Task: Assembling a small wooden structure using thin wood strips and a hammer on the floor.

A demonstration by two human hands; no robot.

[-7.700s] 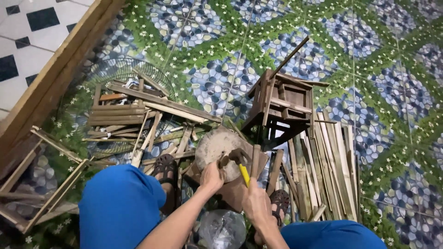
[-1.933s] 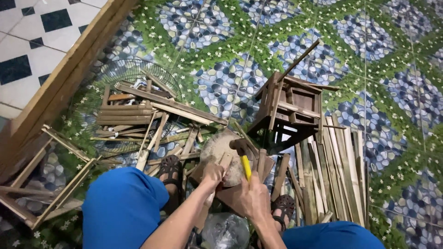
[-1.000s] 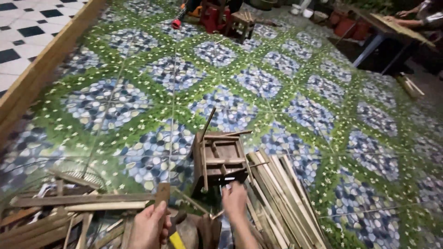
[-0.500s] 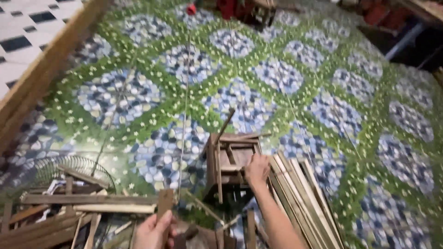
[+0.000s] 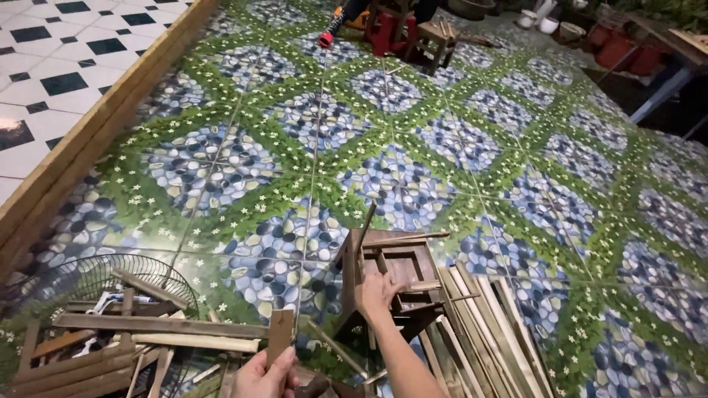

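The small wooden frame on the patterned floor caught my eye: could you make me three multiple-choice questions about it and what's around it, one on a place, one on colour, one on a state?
1. Where do the long wooden slats lie relative to the small wooden frame?
A. Far off by the white tiles
B. Right beside it, toward the picture's right
C. On top of the wire fan guard

2. What colours is the floor pattern?
A. Green and blue with small white flowers
B. Plain grey
C. Red and yellow stripes

3. What is the left hand doing?
A. Lying flat on the floor
B. Touching the fan guard
C. Holding a short wooden block upright

Answers: B, the slats fan out next to the frame; A, green bands surround blue pebble patches; C, the fingers close around the block's lower end, while the right hand rests on the frame.
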